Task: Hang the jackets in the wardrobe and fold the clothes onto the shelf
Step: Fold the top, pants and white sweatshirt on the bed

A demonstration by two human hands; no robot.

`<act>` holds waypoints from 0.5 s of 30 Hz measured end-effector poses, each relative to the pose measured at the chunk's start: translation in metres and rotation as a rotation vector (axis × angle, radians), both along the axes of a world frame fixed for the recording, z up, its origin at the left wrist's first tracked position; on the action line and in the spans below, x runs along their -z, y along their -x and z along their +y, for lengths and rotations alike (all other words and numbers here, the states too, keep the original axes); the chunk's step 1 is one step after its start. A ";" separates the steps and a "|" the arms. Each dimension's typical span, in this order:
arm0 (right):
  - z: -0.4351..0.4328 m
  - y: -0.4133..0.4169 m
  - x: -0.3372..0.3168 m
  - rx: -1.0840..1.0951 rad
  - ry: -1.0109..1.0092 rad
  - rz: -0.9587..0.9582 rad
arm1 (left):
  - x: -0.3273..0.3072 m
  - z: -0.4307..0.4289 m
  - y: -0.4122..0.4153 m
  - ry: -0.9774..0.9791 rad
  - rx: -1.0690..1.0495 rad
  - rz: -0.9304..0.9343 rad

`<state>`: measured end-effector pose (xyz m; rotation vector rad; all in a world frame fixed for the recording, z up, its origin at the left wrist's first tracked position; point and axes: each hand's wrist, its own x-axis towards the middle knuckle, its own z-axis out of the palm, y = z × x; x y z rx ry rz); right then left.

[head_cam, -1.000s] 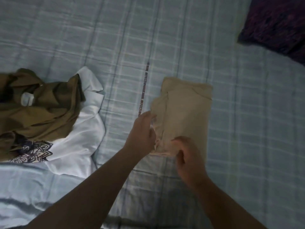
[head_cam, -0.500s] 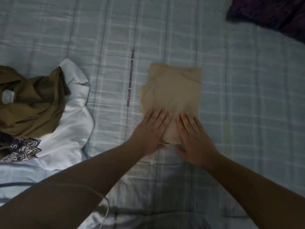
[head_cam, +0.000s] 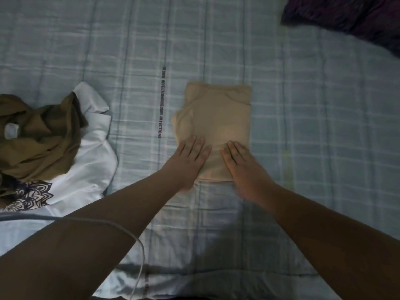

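Observation:
A beige garment [head_cam: 216, 118], folded into a small rectangle, lies on the checked light-blue bedsheet [head_cam: 313, 126] in the middle of the view. My left hand [head_cam: 188, 161] rests flat on its near left corner, fingers together and stretched out. My right hand [head_cam: 242, 165] lies flat on its near right part in the same way. Neither hand grips the cloth. An unfolded olive-brown garment [head_cam: 36, 135] is heaped at the left on top of a white shirt [head_cam: 86, 167] with a dark floral print.
A dark purple cloth or pillow [head_cam: 350, 16] sits at the far right corner of the bed. A thin white cable [head_cam: 138, 252] hangs across my left forearm near the bed's front edge. A printed text strip [head_cam: 161, 102] runs along the sheet left of the beige garment.
A second ago both hands pinched the near edge of the beige garment. They have since laid it down and now press flat on the fold; the view shifted slightly.

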<state>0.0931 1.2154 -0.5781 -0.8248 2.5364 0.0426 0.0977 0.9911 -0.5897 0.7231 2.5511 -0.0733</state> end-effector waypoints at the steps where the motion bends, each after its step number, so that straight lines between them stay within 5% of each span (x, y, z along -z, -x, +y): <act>1: 0.000 -0.001 0.000 0.009 0.006 0.004 | -0.004 -0.001 0.000 -0.012 -0.005 -0.016; 8: 0.020 -0.060 -0.013 0.022 0.017 -0.038 | -0.038 0.006 -0.047 -0.018 0.032 -0.240; 15: 0.042 -0.131 -0.021 0.001 -0.071 -0.296 | -0.044 0.029 -0.113 0.025 0.102 -0.460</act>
